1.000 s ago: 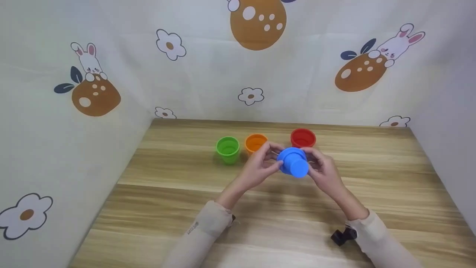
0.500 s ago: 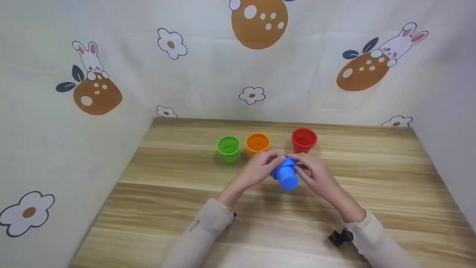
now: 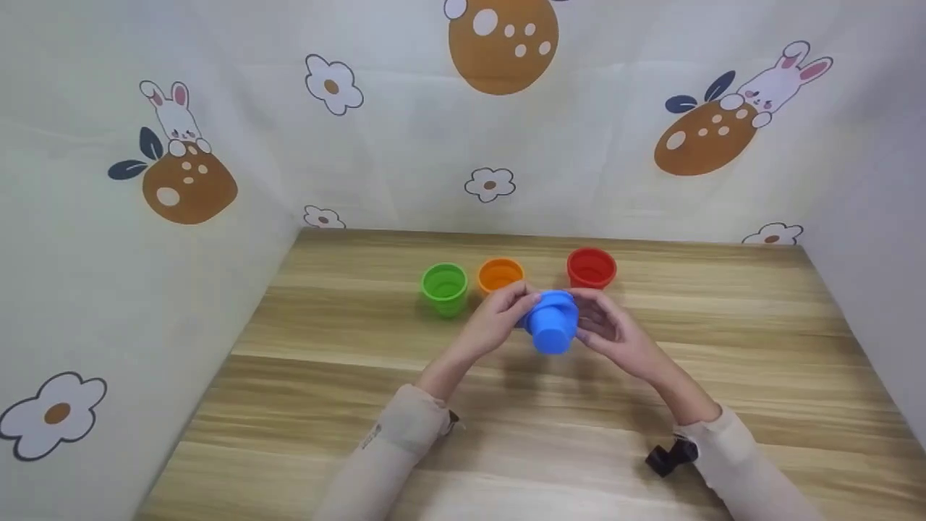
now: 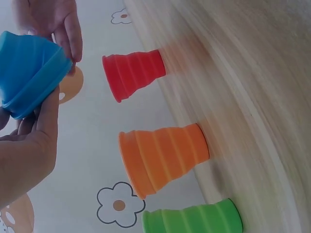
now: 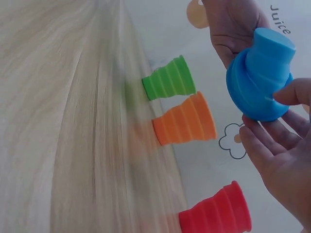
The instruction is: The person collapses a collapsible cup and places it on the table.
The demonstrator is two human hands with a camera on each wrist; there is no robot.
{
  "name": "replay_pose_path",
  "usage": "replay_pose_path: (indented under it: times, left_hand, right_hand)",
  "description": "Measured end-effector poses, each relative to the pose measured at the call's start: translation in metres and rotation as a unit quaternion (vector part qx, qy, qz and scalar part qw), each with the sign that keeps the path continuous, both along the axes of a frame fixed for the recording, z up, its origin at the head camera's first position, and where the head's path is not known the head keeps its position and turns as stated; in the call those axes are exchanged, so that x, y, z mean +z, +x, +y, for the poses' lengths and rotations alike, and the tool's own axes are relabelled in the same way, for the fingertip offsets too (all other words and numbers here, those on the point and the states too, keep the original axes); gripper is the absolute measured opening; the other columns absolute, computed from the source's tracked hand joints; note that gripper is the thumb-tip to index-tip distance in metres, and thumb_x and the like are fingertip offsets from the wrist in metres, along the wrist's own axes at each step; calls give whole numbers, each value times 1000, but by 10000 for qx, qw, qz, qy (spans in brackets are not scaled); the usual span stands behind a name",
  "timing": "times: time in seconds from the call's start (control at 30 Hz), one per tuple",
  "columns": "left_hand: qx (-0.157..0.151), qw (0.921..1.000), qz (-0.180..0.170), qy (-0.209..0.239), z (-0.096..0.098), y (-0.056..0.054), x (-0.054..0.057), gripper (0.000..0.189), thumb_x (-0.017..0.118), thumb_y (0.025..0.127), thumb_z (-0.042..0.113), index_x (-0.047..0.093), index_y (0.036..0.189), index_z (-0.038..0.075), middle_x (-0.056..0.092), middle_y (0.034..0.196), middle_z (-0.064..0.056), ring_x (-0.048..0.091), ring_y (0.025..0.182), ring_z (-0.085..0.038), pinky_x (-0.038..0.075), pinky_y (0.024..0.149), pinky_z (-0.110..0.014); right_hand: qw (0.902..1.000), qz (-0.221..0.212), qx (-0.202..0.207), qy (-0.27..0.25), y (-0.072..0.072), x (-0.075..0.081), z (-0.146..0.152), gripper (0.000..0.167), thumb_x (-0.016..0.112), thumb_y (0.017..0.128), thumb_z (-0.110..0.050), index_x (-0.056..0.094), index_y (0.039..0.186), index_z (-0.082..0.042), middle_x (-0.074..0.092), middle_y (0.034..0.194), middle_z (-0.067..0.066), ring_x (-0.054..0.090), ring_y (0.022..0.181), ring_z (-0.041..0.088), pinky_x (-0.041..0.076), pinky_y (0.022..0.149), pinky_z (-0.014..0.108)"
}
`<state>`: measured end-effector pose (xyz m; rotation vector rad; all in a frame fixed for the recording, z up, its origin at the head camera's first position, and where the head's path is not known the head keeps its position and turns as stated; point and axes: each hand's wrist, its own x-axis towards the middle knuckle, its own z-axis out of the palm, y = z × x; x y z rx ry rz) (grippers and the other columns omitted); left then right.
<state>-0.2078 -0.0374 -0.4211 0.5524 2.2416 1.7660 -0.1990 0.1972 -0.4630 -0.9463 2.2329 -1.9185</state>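
Silicone, I judge: this blue stepped cup should flex, best rim-held; left hand and right hand pinch opposite sides.

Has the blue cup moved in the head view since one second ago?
Yes. The blue cup has moved mainly to the left, closer to the green cup, which stays in place on the table.

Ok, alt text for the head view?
A person's left hand and right hand hold a blue, stepped, rubbery-looking cup, base toward the viewer, above a wood-grain table. Beyond stand a tapered green cup, orange cup and red cup.
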Motion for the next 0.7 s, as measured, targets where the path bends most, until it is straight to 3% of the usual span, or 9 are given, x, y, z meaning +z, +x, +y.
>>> replay_pose_path:
  times: [0.13,0.33,0.53,0.7]
  left_hand:
    - [10,9999,-55,153,1,-1,0,26,48,105,21,59,108,-3,60,99,-8,56,88,-14,52,78,-23]
    - [-38,9997,-145,204,3,-2,0,28,48,106,22,58,110,-3,60,102,-8,57,89,-14,54,82,-25]
    - [-28,9991,-320,290,4,0,-4,28,47,106,21,57,113,-4,62,111,-16,60,97,-18,59,93,-39]
    - [-86,9992,-311,220,6,2,-6,26,47,106,20,58,111,-3,62,112,-18,62,96,-19,60,91,-40]
  right_hand:
    - [9991,-205,151,-329,-1,-2,1,50,61,91,10,38,135,15,60,128,-10,60,119,2,50,102,18]
    - [9993,-195,-215,-250,1,0,-2,43,61,89,12,41,127,16,60,121,-13,59,114,1,52,97,17]
    - [9959,9,-886,182,4,5,-7,36,62,89,12,49,123,11,61,115,-1,63,106,4,57,89,20]
    - [9912,139,-1256,406,5,6,-9,31,59,88,14,54,119,9,64,115,16,65,102,2,57,84,18]
